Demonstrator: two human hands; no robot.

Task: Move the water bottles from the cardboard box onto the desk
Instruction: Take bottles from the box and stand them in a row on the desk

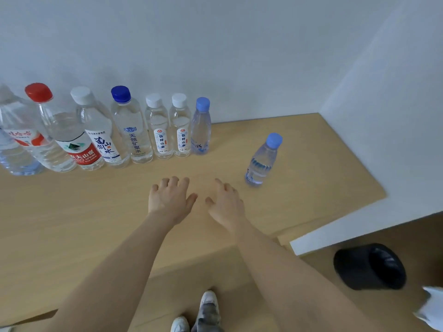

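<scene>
Wooden bench [96, 212] bearing a standing row of bottles [134, 135] plus one lone bottle [262, 161]; left grip [170, 200] and right grip [225, 202] spread, empty; box unseen, remainder unknowable.

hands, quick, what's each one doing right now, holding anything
Left hand: open, fingers spread over the desk, holding nothing.
Right hand: open, fingers loosely bent, holding nothing.

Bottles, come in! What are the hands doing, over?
Left hand, right hand open, empty. Row of bottles upright on desk; one blue-capped bottle stands apart. Cardboard box out of view.
</scene>
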